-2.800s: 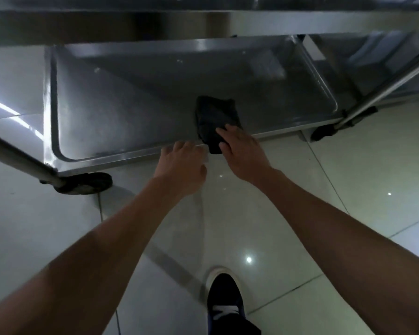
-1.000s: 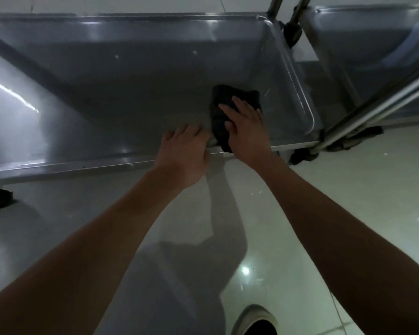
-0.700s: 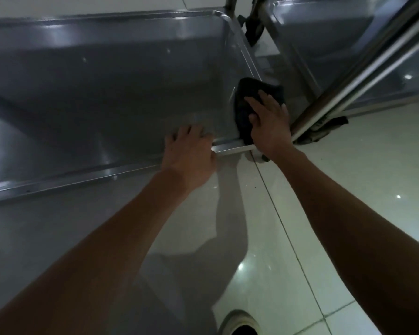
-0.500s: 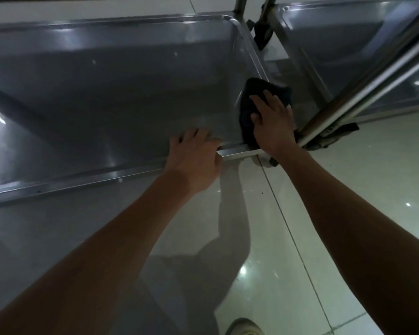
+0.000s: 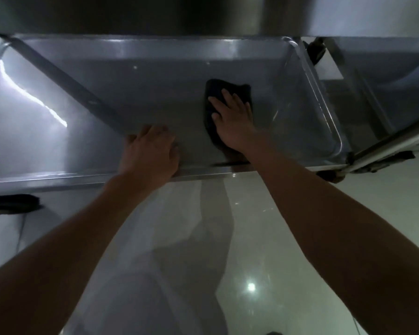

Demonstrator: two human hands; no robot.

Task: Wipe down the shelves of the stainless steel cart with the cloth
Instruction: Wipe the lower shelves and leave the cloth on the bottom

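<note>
The bottom shelf (image 5: 155, 97) of the stainless steel cart fills the upper half of the view, a shallow tray with a raised rim. A dark cloth (image 5: 213, 93) lies flat on it, right of the middle. My right hand (image 5: 232, 119) presses down on the cloth with fingers spread. My left hand (image 5: 150, 151) rests on the shelf's front rim (image 5: 58, 178), fingers curled over the edge, holding nothing else. The shelf above (image 5: 203, 13) overhangs at the top of the view.
A slanted steel post (image 5: 392, 143) rises at the shelf's right front corner, with a dark caster (image 5: 329, 176) under it. Another caster (image 5: 12, 204) shows at the left. A second steel cart (image 5: 385, 76) stands to the right. Glossy floor tiles (image 5: 264, 238) lie below.
My right hand has slid the cloth from the shelf's right front corner leftward and inward. My left hand stays on the front rim. The view has shifted, showing the upper shelf overhead.
</note>
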